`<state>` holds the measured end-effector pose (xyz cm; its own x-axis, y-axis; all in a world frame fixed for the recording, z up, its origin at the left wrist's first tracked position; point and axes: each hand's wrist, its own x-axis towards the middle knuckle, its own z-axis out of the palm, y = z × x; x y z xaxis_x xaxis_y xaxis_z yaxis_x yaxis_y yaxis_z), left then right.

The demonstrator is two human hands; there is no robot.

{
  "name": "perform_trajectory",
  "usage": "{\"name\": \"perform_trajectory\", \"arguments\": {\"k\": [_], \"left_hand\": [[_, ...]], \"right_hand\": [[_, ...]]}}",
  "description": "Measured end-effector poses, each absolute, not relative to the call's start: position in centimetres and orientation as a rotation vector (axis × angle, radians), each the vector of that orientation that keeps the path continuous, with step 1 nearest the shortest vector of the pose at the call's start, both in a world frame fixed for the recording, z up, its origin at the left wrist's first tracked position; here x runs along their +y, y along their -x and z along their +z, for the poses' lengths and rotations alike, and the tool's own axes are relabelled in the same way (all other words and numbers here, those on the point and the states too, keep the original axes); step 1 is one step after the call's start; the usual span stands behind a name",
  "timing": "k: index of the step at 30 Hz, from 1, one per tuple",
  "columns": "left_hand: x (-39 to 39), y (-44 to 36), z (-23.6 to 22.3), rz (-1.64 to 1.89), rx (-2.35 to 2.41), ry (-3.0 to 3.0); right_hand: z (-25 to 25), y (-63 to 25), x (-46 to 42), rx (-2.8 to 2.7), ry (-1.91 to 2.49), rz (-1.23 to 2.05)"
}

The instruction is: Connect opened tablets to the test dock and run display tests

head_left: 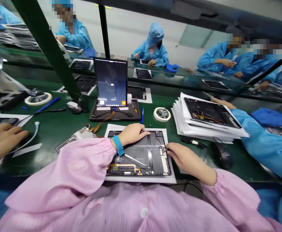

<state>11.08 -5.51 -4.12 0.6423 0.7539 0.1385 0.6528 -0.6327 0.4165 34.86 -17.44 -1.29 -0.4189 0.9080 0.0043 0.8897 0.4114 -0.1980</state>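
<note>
One opened tablet case lies inside-up on a sheet of white paper, at the near middle of the green surface. The left hand rests palm down across its far side, fingers stretched out and loosely together, with a blue band round the wrist. The right hand meets the right edge, fingertips drawn close beside some small parts; whether they pinch anything cannot be told. Work on the case looks partway along: ribbons and small parts sit inside, but no screen covers it yet. Just left is a metal panel, from which an orange ribbon appears to run toward a lit screen standing on the far side. Right of that are a blue pen and a tape roll. Farther right, a stack of papers and cases stands beyond a black mouse; a co-worker's sleeve reaches in there.
</note>
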Motion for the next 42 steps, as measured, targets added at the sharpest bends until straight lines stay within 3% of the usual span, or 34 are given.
{"name": "perform_trajectory", "arguments": {"k": [9, 15, 24, 32, 34, 37, 39, 42], "left_hand": [[-5.3, -10.9, -4.2, 0.359, 1.136, -2.46], [-5.3, -10.9, -4.3, 0.351, 1.129, -2.478], [-5.2, -10.9, -4.5, 0.35, 1.117, -2.5], [-5.1, -10.7, -4.3, 0.35, 1.101, -2.476], [-5.1, -10.7, -4.4, 0.347, 1.099, -2.481], [-5.1, -10.8, -4.5, 0.328, 1.115, -2.489], [-5.0, -10.8, -4.5, 0.316, 1.126, -2.485], [-5.1, -10.8, -4.4, 0.308, 1.131, -2.478]], "right_hand": [[-2.7, -36.6, -14.5, -2.395, 1.748, 0.34], [-2.8, -38.3, -14.6, -2.277, 2.003, 0.209], [-3.0, -35.4, -10.2, -2.427, 1.778, -0.219], [-1.2, -34.3, -8.1, -2.385, 1.843, -0.118], [0.3, -34.5, -10.5, -2.106, 1.724, 0.024], [1.3, -34.2, -14.9, -1.706, 1.554, 0.596], [0.5, -33.7, -17.3, -1.517, 1.521, 0.978], [-2.0, -33.2, -19.3, -1.313, 1.522, 1.193]]}}
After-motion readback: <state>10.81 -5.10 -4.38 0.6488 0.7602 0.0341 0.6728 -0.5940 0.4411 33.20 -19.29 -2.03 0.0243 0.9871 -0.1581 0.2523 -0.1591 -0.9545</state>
